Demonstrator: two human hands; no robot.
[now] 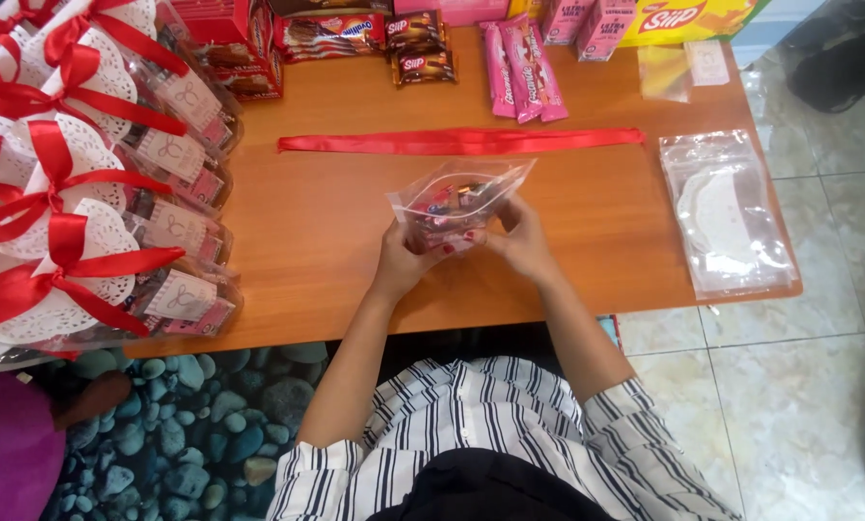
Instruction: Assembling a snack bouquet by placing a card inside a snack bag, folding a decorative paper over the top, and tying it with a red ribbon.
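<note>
I held 1 clear zip bag (459,201) of snacks w/ both hands, just above the wooden table (355,241), approx. mid-table near the front edge. My left hand (408,256) gripped its lower left corner, fingers curled round it; my right hand (517,236) pinched the right side, thumb in front. 1 long red ribbon (461,141) lay flat just behind the bag. At right lay 1 stack of empty clear bags (727,212) w/ white paper inside. At left, approx. 6 finished packs (114,193) in a row, each w/ a white doily top, red bow and small pale tag. Along the back edge: 3 pink wrapped bars (524,68), 2 small brown snack packs (421,48), 2 pink cartons (587,24), 1 yellow box (693,19), red boxes far left.
</note>
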